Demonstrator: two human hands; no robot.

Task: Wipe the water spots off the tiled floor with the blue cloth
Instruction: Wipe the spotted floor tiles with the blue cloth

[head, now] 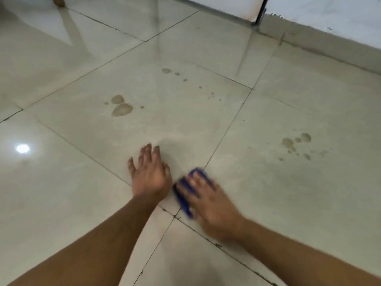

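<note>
The blue cloth (185, 195) lies bunched on the beige tiled floor (82, 193), near a tile joint. My right hand (210, 201) presses down on it with straight fingers and is blurred by motion. My left hand (150, 172) rests flat on the tile just left of the cloth, fingers spread. Brownish water spots show in three groups: a big pair (121, 106) ahead of my left hand, a trail of small drops (177, 74) farther off, and a cluster (296, 143) to the right.
A white wall with a grey skirting (329, 50) runs along the far right. A white door or panel bottom (233, 7) stands at the top. A small brown object (58, 1) sits at the top left. A lamp glare (22, 148) shines on the left tile.
</note>
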